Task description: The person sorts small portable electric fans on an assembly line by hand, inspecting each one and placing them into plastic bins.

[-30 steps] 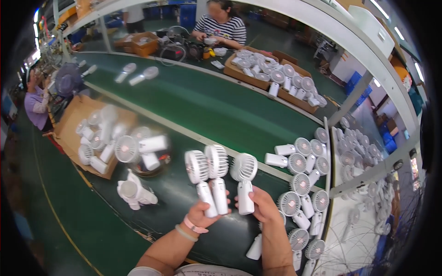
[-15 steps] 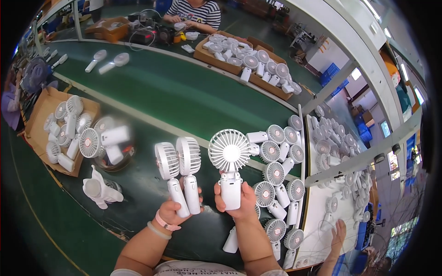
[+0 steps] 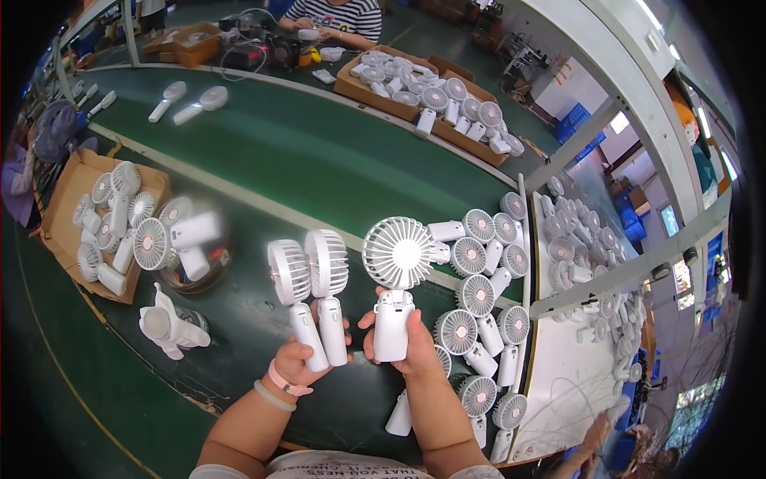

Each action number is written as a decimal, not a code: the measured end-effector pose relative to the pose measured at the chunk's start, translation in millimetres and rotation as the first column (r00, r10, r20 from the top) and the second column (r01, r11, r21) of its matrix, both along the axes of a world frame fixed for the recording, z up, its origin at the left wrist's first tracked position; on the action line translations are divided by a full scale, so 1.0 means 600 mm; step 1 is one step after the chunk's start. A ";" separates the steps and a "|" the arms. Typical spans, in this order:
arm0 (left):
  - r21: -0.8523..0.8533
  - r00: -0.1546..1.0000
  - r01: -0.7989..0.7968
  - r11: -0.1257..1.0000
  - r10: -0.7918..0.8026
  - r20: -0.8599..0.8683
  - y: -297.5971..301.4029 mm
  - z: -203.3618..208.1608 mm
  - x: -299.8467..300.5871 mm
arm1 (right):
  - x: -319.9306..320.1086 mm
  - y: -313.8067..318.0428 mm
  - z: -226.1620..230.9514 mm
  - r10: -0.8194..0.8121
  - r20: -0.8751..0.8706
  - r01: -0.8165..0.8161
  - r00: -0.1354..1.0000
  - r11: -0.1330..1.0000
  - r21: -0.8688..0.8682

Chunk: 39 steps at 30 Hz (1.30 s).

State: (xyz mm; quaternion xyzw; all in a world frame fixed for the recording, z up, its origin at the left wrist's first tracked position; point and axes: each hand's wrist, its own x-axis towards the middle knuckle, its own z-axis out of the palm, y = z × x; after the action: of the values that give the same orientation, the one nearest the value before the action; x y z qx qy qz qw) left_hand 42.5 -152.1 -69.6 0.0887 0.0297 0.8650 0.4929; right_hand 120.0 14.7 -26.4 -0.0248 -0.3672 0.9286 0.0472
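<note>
Two white handheld fans [image 3: 321, 331] stand side by side in my left hand [image 3: 294, 361], its fingers wrapped round their handles and their round heads tilted upward. A third white handheld fan [image 3: 393, 323] is gripped by its handle in my right hand [image 3: 416, 345], with the grille of its head facing me. Right beside that hand, several more white fans [image 3: 476, 295] lie in loose rows on the dark green bench [image 3: 263, 399]. A single white handle [image 3: 399, 417] rests on the bench by my right forearm; its head is hidden.
At left stands a cardboard box [image 3: 64, 209] of fans, next to a round container [image 3: 209, 281] with fans over it and a white wrapped object [image 3: 175, 323]. Across the green belt [image 3: 287, 152], a co-worker [image 3: 343, 20] sits behind another fan-filled box [image 3: 375, 104]. A white side table [image 3: 550, 359] holds more fans.
The fan in my right hand has risen slightly, and my fingers have shifted on its handle. Another person's hand at the lower right has drawn back from the white table.
</note>
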 end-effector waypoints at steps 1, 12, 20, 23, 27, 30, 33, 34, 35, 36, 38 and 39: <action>-0.007 1.000 0.007 1.000 -0.007 -0.004 0.000 -0.002 -0.001 | -0.001 0.000 0.003 0.005 -0.003 -0.005 1.000 1.000 -0.004; -0.070 1.000 -0.001 0.998 0.001 0.004 0.003 -0.004 -0.001 | 0.004 0.005 0.016 -0.002 0.093 0.007 0.996 0.998 -0.055; -0.054 1.000 0.001 0.999 -0.001 -0.014 0.002 -0.005 -0.004 | -0.001 0.008 0.001 0.028 -0.007 -0.028 1.000 0.996 -0.085; -0.058 1.000 -0.003 0.998 0.002 -0.008 -0.001 -0.007 -0.004 | -0.004 0.006 0.000 0.012 0.002 -0.012 1.000 0.999 -0.049; -0.073 1.000 -0.010 0.997 0.010 -0.011 -0.001 -0.004 -0.003 | -0.004 0.008 0.000 0.006 0.067 -0.003 0.998 0.999 -0.041; -0.072 1.000 -0.006 0.997 0.006 -0.010 -0.001 -0.003 -0.002 | -0.005 0.004 0.000 -0.032 0.125 0.033 0.992 0.999 -0.013; -0.068 1.000 0.000 0.998 -0.001 -0.009 -0.001 -0.004 -0.002 | -0.010 -0.002 -0.003 -0.121 0.114 0.113 0.986 0.990 0.079; -0.068 1.000 0.004 0.998 -0.004 -0.003 0.000 -0.005 -0.002 | -0.011 -0.004 -0.004 -0.171 0.058 0.163 0.984 0.979 0.126; -0.067 1.000 0.001 0.998 -0.001 -0.004 0.000 -0.005 -0.001 | -0.008 -0.006 -0.003 -0.168 0.057 0.160 0.984 0.979 0.127; -0.067 1.000 -0.001 0.998 0.000 -0.008 0.000 -0.006 -0.001 | -0.002 -0.010 0.000 -0.186 0.105 0.163 0.977 0.967 0.197; -0.068 1.000 -0.004 0.998 0.003 -0.007 -0.001 -0.005 -0.002 | 0.000 -0.017 0.007 -0.213 0.206 0.177 0.955 0.968 0.180; -0.076 1.000 -0.007 0.997 0.007 0.000 -0.002 -0.002 -0.002 | -0.003 -0.019 0.008 -0.212 0.211 0.175 0.954 0.968 0.180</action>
State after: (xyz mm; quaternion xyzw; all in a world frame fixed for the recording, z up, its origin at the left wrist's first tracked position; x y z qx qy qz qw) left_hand 41.0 -153.3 -70.8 0.0697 0.0627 0.8651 0.4927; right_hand 118.2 3.5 -21.7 -0.1633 -0.4391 0.8781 0.0973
